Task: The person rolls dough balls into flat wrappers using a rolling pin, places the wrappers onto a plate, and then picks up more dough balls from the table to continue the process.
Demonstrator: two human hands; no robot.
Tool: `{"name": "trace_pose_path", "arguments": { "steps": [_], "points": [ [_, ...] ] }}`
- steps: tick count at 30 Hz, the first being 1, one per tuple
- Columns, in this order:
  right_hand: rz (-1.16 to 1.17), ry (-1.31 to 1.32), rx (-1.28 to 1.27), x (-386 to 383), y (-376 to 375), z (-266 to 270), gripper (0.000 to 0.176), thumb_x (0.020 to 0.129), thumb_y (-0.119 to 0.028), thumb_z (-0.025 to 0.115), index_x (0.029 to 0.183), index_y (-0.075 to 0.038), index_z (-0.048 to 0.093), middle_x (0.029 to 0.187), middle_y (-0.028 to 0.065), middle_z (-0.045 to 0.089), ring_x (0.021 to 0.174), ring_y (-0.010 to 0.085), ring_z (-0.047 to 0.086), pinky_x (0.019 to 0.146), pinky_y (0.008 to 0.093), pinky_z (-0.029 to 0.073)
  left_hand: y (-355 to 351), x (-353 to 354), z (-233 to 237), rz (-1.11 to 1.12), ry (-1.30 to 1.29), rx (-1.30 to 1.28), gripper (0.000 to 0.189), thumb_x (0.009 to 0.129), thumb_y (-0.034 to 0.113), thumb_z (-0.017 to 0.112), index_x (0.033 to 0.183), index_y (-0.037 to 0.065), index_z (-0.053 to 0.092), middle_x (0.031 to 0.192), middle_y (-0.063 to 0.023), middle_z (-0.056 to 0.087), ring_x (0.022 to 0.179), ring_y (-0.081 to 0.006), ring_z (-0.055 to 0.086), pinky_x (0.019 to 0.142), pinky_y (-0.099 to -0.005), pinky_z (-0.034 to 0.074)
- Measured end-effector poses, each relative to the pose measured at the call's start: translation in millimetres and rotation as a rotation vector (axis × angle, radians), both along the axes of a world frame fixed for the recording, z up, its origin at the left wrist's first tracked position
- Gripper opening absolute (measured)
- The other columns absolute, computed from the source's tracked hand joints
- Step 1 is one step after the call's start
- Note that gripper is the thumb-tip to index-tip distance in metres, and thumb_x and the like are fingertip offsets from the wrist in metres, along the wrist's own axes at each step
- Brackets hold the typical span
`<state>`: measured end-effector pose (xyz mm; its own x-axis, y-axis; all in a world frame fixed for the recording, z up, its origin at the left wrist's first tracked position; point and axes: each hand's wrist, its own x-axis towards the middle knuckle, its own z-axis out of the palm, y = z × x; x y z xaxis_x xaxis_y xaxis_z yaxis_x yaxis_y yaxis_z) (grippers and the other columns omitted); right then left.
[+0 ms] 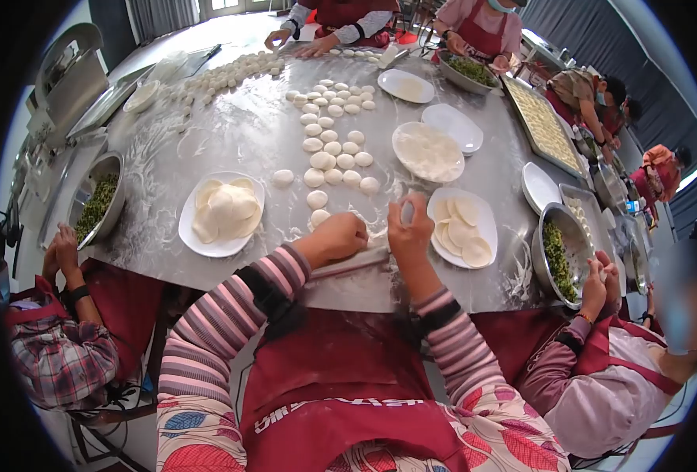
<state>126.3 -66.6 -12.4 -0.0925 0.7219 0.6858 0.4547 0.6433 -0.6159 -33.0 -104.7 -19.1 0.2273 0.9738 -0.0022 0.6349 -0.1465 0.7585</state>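
Note:
My left hand (339,236) presses palm-down on a wooden rolling pin (348,263) that lies across the near edge of the floured steel table (230,134). My right hand (410,228) pinches a thin dough wrapper (407,212) and holds it up just past the pin's right end. Several small flattened dough pieces (334,161) lie in rows right beyond my hands. A white plate with rolled wrappers (463,228) sits to the right of my right hand, and another plate of wrappers (224,211) stands to the left.
A person at the left sits by a steel bowl of green filling (97,206); another at the right works at a second filling bowl (558,253). More plates (429,151), a tray of finished dumplings (543,126) and other people line the far side.

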Motion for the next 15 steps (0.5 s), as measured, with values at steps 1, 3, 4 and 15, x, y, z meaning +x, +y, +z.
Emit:
{"name": "trace_pose_path", "arguments": {
  "steps": [1,3,4,15],
  "points": [
    [-0.036,-0.003,0.025,7.7,-9.8,-1.2,0.025,0.071,-0.002,0.066,0.089,-0.005,0.050,0.071,0.0153,0.055,0.059,0.0346,0.055,0.053,0.0344,0.044,-3.9,-1.3,7.7,-0.042,0.076,-0.027,0.013,0.065,0.014,0.062,0.070,0.003,0.064,0.070,-0.0171,0.062,0.069,-0.0319,0.061,0.065,-0.0390,0.047],
    [-0.051,0.019,0.071,27.7,-38.9,-7.7,0.024,0.071,-0.003,0.067,0.089,-0.006,0.050,0.071,0.0147,0.055,0.059,0.0347,0.055,0.053,0.0344,0.044,-10.4,-4.6,1.4,-0.005,0.088,0.014,0.013,0.067,0.014,0.063,0.072,0.002,0.063,0.070,-0.0166,0.062,0.067,-0.0300,0.061,0.064,-0.0376,0.047],
    [-0.033,0.049,0.093,35.4,-49.7,-8.9,0.024,0.071,-0.003,0.067,0.089,-0.006,0.050,0.071,0.0143,0.056,0.059,0.0348,0.055,0.053,0.0347,0.044,-14.9,-7.6,-0.1,0.022,0.114,0.045,0.014,0.068,0.013,0.063,0.073,0.000,0.063,0.070,-0.0162,0.062,0.066,-0.0280,0.062,0.063,-0.0362,0.048],
    [-0.049,0.016,0.086,13.3,-13.9,-6.5,0.021,0.074,-0.005,0.064,0.089,-0.005,0.050,0.073,0.0176,0.056,0.063,0.0378,0.056,0.054,0.0392,0.044,-13.5,-11.6,10.4,-0.096,0.111,-0.062,0.013,0.073,0.013,0.061,0.077,0.001,0.060,0.072,-0.0132,0.062,0.066,-0.0231,0.061,0.063,-0.0338,0.047]
  ]
}}
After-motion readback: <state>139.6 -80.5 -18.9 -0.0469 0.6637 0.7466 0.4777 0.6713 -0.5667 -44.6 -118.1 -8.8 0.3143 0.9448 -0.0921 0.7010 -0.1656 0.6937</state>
